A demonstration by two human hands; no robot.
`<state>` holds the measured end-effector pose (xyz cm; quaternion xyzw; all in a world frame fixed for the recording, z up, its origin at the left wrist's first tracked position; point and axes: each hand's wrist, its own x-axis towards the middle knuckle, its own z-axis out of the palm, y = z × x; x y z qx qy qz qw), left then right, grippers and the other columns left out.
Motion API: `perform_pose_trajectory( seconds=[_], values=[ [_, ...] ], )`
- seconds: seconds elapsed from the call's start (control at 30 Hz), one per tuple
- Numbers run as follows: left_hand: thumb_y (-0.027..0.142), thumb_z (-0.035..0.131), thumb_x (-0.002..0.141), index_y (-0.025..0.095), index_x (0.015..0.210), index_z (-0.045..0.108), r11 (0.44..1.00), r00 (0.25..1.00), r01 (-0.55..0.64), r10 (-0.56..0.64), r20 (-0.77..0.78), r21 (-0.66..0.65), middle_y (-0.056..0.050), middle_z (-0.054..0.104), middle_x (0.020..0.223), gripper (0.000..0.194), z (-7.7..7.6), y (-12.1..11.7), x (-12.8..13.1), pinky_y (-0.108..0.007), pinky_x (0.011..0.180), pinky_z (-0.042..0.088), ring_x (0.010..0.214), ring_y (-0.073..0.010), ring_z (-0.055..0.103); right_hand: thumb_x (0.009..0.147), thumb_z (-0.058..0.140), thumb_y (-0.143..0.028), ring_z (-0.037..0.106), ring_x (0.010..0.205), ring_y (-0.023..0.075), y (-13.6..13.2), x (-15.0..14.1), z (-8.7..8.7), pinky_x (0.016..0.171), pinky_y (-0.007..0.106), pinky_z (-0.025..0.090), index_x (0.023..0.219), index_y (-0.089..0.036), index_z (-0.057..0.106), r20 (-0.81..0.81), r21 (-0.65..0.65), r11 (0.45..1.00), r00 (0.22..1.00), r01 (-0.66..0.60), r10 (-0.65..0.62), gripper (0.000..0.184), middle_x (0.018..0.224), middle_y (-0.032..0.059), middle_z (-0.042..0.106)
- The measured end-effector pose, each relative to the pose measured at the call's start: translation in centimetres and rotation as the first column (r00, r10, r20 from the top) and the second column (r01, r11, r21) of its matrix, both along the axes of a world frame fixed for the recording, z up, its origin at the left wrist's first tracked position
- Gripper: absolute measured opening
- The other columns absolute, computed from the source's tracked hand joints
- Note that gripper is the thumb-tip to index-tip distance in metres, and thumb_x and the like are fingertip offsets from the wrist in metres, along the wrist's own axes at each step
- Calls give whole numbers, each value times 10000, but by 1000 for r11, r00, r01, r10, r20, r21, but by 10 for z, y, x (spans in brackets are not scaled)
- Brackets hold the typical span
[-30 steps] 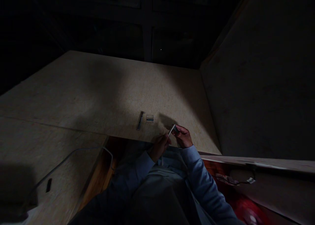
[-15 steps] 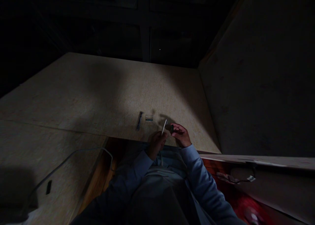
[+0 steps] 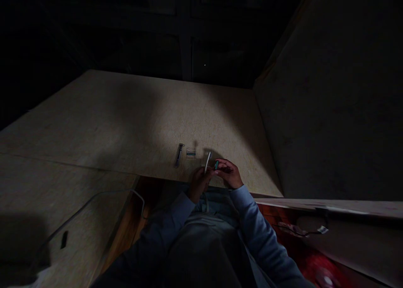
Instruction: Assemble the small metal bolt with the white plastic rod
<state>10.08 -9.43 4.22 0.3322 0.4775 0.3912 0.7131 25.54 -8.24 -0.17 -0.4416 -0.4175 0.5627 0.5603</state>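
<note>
My left hand (image 3: pixel 199 182) is closed around a slim white stick (image 3: pixel 207 163) that looks like a toothbrush, its upper end pointing away from me. Pinched in the fingers of my right hand (image 3: pixel 231 174) is a small dark razor cartridge (image 3: pixel 216 165) with a green face. The two hands are close together over the table's near edge, and the stick is just left of the cartridge. Beyond them lie a razor handle (image 3: pixel 179 155) and, to its right, a small clear case (image 3: pixel 190 153) with a greenish strip inside.
The pale table (image 3: pixel 195 107) reaches back to a dark window (image 3: pixel 185 55), and a wall panel (image 3: pixel 327 111) rises at the right. On the lower left surface lie a grey cable (image 3: pixel 97 193) and a small black object (image 3: pixel 64 240). Something red (image 3: pixel 321 267) is at lower right.
My right hand has moved a little left with the cartridge, which has turned so its green face shows. The white stick has shifted slightly left and stands more upright.
</note>
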Motion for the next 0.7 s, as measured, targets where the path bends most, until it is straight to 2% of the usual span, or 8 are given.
perform_pose_trajectory(
  seconds=[0.2,0.37,0.7],
  values=[
    [682,752,637,158,800,608,1000,1000,-2,2,2,17,114,363,467,568,0,-2,-2,-207,371,142,361,-27,263,572,921,-282,669,739,163,0,-1,1,760,318,578,1034,-248,789,94,69,997,995,-42,35,482,809,7,753],
    [710,763,600,153,777,618,1000,1000,7,-7,-4,2,113,346,449,601,-2,-1,-4,-207,370,130,354,-25,247,638,889,-295,667,774,167,0,2,-2,796,321,563,1110,-285,775,178,150,981,979,-126,99,485,822,3,743],
    [662,775,610,152,804,639,998,998,-56,56,-24,-9,122,345,416,563,-1,-1,-3,-201,362,144,340,-28,244,687,866,-315,665,774,155,-1,1,0,803,310,558,1144,-307,760,180,153,978,977,-141,113,469,853,3,734]
  ],
)
